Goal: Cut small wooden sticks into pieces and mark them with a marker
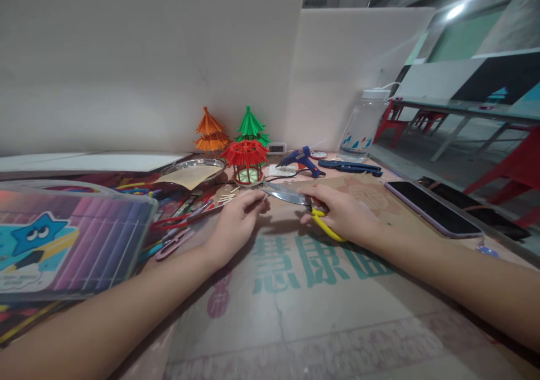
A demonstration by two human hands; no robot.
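Yellow-handled scissors [291,196] are gripped by my right hand [331,208], their blades pointing left toward my other hand. My left hand [241,217] is closed in a pinch near the blade tips; whatever it holds, if anything, is too small to make out. Just beyond the blades stands a small model pavilion with a red roof [247,153] and a pale green round base. Behind it are a green tiered roof model [250,124] and an orange tiered roof model [210,129]. Short pale sticks [226,197] lie beside my left hand.
A case of markers [105,239] sits at the left, with pens around it. Along the back are a metal tray [215,165], a blue glue gun [300,159] and a clear bottle [358,129]. A phone [432,208] lies at the right. Printed cardboard [320,312] covers the tabletop.
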